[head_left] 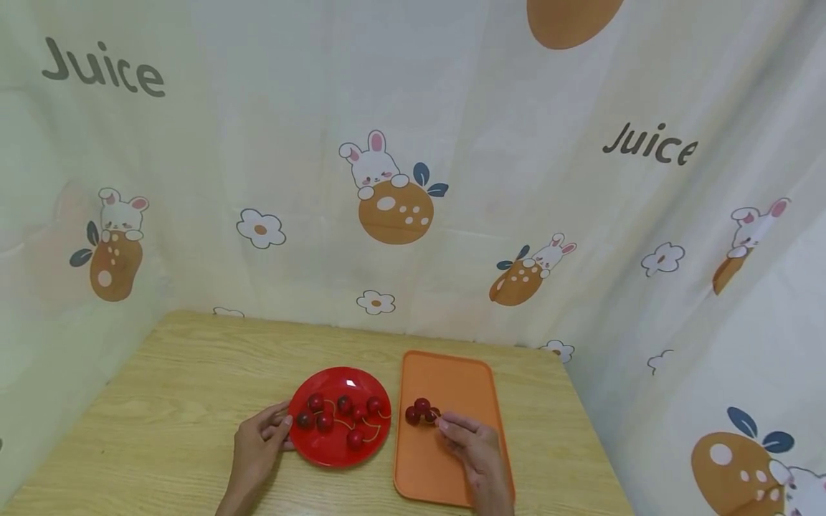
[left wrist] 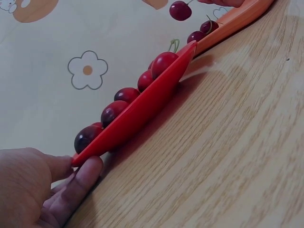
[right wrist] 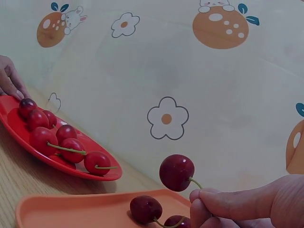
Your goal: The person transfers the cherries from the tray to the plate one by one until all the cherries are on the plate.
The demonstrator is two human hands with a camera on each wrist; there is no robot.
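Note:
A red plate (head_left: pixel 342 378) with several stemmed cherries (head_left: pixel 335 414) lies on the wooden table. My left hand (head_left: pixel 284 430) pinches its left rim, thumb above and a finger below (left wrist: pixel 78 164). To the right lies an orange tray (head_left: pixel 452 373). My right hand (head_left: pixel 442 424) pinches the stem of one cherry (right wrist: pixel 176 172) and holds it just above the tray (right wrist: pixel 71 209). Two more cherries (right wrist: pixel 146 209) rest on the tray beneath it. The left wrist view shows the plate's underside (left wrist: pixel 137 114) and the held cherry (left wrist: pixel 180 10) at the top.
The wooden table (head_left: pixel 168 401) is closed in at the back and both sides by a cream curtain (head_left: pixel 452 107) printed with rabbits and flowers. Bare wood lies left of the plate and right of the tray.

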